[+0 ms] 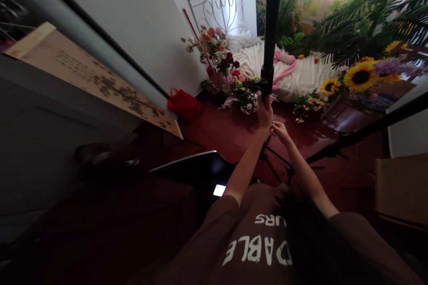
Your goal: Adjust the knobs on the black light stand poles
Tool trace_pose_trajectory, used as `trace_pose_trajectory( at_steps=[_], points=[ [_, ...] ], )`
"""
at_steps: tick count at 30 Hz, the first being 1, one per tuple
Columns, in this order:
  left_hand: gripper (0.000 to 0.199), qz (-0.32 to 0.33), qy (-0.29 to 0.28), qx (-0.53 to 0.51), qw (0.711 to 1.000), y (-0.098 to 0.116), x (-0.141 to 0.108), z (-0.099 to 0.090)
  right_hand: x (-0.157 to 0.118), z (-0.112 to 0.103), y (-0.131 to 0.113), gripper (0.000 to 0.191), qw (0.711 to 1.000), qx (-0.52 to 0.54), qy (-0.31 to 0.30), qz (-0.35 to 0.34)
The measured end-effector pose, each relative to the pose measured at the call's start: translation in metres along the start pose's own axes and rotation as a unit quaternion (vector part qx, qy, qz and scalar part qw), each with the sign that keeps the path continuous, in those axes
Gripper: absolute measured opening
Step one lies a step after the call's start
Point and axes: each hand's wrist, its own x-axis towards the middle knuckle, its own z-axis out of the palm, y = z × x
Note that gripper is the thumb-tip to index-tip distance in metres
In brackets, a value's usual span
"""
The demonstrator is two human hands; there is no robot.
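A black telescoping light stand (271, 22) rises in front of me, running up out of the top of the view. My left hand (265, 112) is wrapped round its pole just below a black clamp collar (266, 75). Slightly lower and to the right, my right hand (279, 132) has its fingers pinched together beside the pole, close to my left wrist. What lies between those fingertips is too small to make out. Below both hands the stand's thin black legs (272, 167) spread over the dark red floor.
A second black pole (374, 127) slants across the right, near a cardboard box (401, 187). Dark flat panel (197, 164) and lit phone-like screen (219, 190) are left of my arm. Beyond are flowers (240, 78), sunflowers (361, 75), a white-covered bed (301, 80) and a red bag (184, 103).
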Motion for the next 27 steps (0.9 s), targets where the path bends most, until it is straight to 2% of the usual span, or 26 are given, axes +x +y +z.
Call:
trace_pose_trajectory(
  at_steps=[4,9,13,17,20,24,27],
  points=[
    [0.038,-0.005,0.017,0.019,1.000,0.012,-0.021,-0.006,-0.013,0.004,0.002,0.053,0.999,-0.012,0.048,0.000],
    [0.053,-0.053,0.003,0.090,0.995,0.022,-0.082,-0.017,-0.057,-0.002,0.020,0.049,0.996,-0.034,0.085,0.011],
    [0.058,-0.066,-0.053,0.130,0.988,0.023,-0.135,-0.011,-0.100,-0.018,0.041,0.049,0.986,-0.005,0.160,0.037],
    [0.058,-0.058,-0.120,0.127,0.983,0.025,-0.168,0.004,-0.137,-0.046,0.051,0.051,0.958,0.037,0.278,0.053],
    [0.055,-0.043,-0.186,0.090,0.977,0.027,-0.181,0.020,-0.162,-0.076,0.052,0.053,0.911,0.036,0.408,0.039],
    [0.054,0.013,-0.318,-0.006,0.948,0.026,-0.196,0.053,-0.193,-0.123,0.054,0.050,0.802,0.025,0.597,0.004],
    [0.059,0.051,-0.410,-0.073,0.908,0.025,-0.216,0.085,-0.214,-0.155,0.054,0.046,0.750,0.020,0.661,-0.022]
  ],
)
